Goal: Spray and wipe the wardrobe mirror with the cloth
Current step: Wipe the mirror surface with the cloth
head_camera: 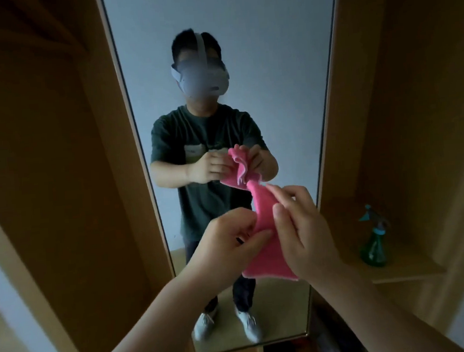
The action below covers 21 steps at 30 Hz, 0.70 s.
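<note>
No text, brand, number or sign can be read anywhere. The nearest thing to lettering is a pale rectangular patch (194, 151) on the chest of the dark green T-shirt (199, 200), seen as a reflection in the tall wood-framed wardrobe mirror (243, 50). The patch lies at about 10 o'clock from the pink cloth (265, 228) and carries small dark marks that are too blurred to make out. The translucent green plastic spray bottle (373, 245) stands on the wooden shelf (416, 269) at 3 o'clock from the cloth, and its body shows no legible label.
</note>
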Each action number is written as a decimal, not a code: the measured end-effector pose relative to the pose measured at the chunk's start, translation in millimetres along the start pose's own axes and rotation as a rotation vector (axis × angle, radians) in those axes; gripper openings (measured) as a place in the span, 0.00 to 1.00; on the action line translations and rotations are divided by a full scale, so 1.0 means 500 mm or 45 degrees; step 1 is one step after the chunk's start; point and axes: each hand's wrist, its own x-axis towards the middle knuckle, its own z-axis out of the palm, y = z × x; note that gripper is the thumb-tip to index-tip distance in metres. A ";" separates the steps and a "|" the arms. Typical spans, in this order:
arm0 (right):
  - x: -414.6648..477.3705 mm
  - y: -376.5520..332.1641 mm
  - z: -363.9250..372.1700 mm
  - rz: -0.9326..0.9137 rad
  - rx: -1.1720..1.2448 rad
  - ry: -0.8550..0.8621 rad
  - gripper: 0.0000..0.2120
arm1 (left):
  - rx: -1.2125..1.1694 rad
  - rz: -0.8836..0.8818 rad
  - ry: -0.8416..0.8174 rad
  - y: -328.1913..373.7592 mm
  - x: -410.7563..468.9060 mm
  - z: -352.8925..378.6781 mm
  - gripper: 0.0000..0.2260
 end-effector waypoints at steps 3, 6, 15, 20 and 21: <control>0.027 -0.037 -0.037 0.037 0.007 -0.362 0.33 | 0.053 0.050 0.109 0.046 -0.005 -0.046 0.02; 0.032 -0.073 -0.060 0.198 0.172 -0.619 0.41 | 0.104 0.056 0.104 0.067 -0.031 -0.076 0.02; 0.029 -0.196 -0.066 0.426 0.401 -0.579 0.05 | -0.058 -0.062 0.221 0.126 -0.090 -0.213 0.04; 0.050 -0.231 -0.060 0.617 1.001 -0.269 0.06 | -0.182 -0.149 0.451 0.149 -0.070 -0.244 0.08; 0.060 -0.238 -0.058 0.617 1.039 -0.246 0.06 | -0.175 -0.162 0.491 0.153 -0.062 -0.251 0.13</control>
